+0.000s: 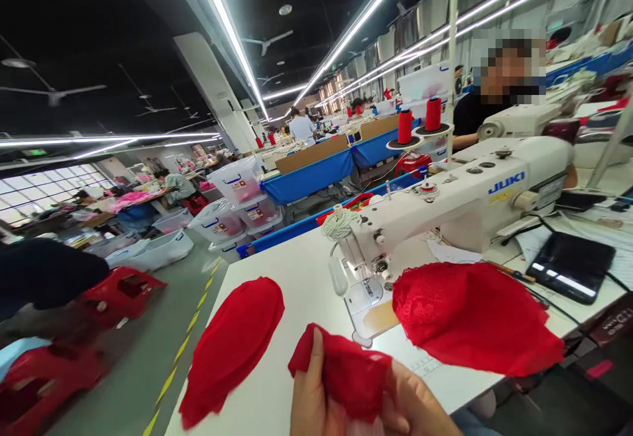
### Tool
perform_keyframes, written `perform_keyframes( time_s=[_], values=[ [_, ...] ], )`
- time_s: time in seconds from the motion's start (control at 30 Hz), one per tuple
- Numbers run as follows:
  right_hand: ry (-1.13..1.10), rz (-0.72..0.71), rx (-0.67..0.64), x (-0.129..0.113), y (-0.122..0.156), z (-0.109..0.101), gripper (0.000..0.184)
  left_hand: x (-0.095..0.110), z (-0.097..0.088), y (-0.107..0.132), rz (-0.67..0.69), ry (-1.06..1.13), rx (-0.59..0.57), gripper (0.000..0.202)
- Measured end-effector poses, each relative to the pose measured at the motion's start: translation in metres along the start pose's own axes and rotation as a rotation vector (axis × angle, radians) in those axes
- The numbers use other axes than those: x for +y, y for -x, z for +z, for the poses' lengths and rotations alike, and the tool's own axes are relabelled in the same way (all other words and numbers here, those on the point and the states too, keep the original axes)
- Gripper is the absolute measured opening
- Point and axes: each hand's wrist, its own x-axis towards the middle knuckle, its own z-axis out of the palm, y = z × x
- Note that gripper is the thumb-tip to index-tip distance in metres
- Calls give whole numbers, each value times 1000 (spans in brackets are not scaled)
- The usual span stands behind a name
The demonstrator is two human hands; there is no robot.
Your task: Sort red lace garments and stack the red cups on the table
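My left hand [309, 400] and my right hand [420, 409] meet at the bottom edge, both closed on a small red lace piece [346, 370], the left thumb lying over it. A pile of red fabric pieces [232, 347] lies on the white table [306, 284] to the left of my hands. A second pile of red lace pieces [469, 320] lies to the right, in front of the white JUKI sewing machine [469, 205].
A dark tablet [571, 266] lies right of the machine. Two red thread spools [405, 126] stand behind it. A person [475, 113] sits across at another machine. Red plastic stools [119, 294] and clear bins [237, 182] line the aisle on the left.
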Motion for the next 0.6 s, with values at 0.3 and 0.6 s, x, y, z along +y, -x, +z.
perform_keyframes(
  time_s=[0.3,0.6],
  values=[
    [17,-28,242,-28,6,-10,57,-15,14,-10,77,108,117,11],
    [89,-119,430,-36,2,-5,54,-23,16,-9,28,117,58,17]
  ],
)
